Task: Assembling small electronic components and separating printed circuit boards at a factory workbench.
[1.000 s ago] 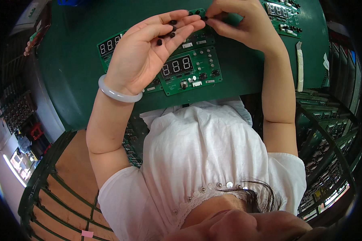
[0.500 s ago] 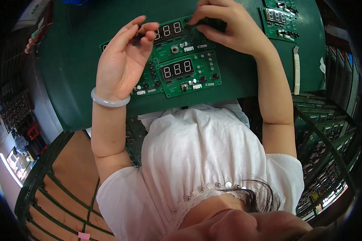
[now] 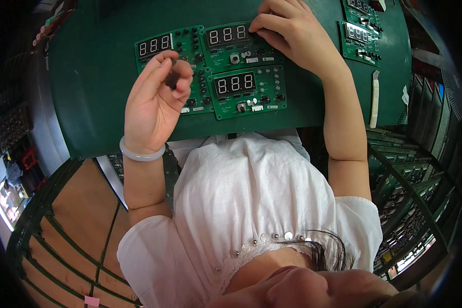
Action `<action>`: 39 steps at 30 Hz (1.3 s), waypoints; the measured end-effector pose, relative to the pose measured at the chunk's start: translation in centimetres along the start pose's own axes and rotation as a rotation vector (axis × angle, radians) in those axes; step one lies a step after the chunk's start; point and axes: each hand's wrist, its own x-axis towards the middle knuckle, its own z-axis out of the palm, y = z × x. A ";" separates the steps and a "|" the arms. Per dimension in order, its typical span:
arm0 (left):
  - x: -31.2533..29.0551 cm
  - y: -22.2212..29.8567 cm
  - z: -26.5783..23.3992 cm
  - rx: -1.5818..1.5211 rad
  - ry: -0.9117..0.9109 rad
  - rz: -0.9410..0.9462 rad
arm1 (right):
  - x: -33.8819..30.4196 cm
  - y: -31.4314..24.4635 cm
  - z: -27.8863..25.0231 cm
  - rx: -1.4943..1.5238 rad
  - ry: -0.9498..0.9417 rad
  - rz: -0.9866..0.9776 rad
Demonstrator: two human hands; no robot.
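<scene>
My left hand point(image 3: 156, 100), with a pale bangle point(image 3: 142, 155) at its wrist, is curled around small black parts point(image 3: 173, 77). It hovers over the left circuit boards. My right hand point(image 3: 297, 38) has its thumb and forefinger together at the right part of the upper middle circuit board point(image 3: 222, 54), beside its three-digit display; what they pinch is hidden. Below it lies a lower middle circuit board point(image 3: 231, 109) with pale buttons. An upper left circuit board point(image 3: 182, 38) carries small black caps. The lower left circuit board point(image 3: 206, 84) is partly covered by my left hand.
The boards lie on a green tabletop point(image 3: 97, 102). More circuit boards point(image 3: 357, 43) lie at the far right, with a whitish strip point(image 3: 374, 100) near them. Green metal racks point(image 3: 61, 226) stand at lower left; racks holding boards point(image 3: 405, 179) stand at lower right.
My left hand has lowered, curling its fingers more and uncovering the upper left board. My right hand has shifted slightly right, still at the upper middle board.
</scene>
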 end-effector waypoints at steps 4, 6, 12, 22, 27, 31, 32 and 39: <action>-0.4 -0.6 0.1 -0.017 -0.036 -0.035 | 1.8 -3.4 -1.8 -0.191 -0.285 0.189; -0.3 -0.9 1.2 0.087 -0.005 -0.057 | 0.5 -0.9 0.7 -0.211 -0.031 -0.012; 0.1 -2.0 1.2 0.186 0.050 -0.055 | 2.0 -3.4 -1.2 -0.165 -0.269 0.238; -0.1 -3.4 2.1 0.525 0.007 0.031 | -0.4 -3.4 -2.6 -0.422 -0.286 0.258; -0.3 -3.5 1.7 0.514 0.021 0.035 | -0.8 -3.1 -2.0 -0.425 -0.283 0.220; -0.4 -3.6 1.5 0.510 0.027 0.030 | -1.0 -3.2 -2.1 -0.415 -0.297 0.232; -0.4 -3.6 1.6 0.514 0.028 0.033 | -1.0 -3.2 -2.2 -0.404 -0.305 0.248; -0.6 -4.1 1.3 0.782 0.000 0.216 | -0.9 -3.2 -1.8 -0.401 -0.252 0.211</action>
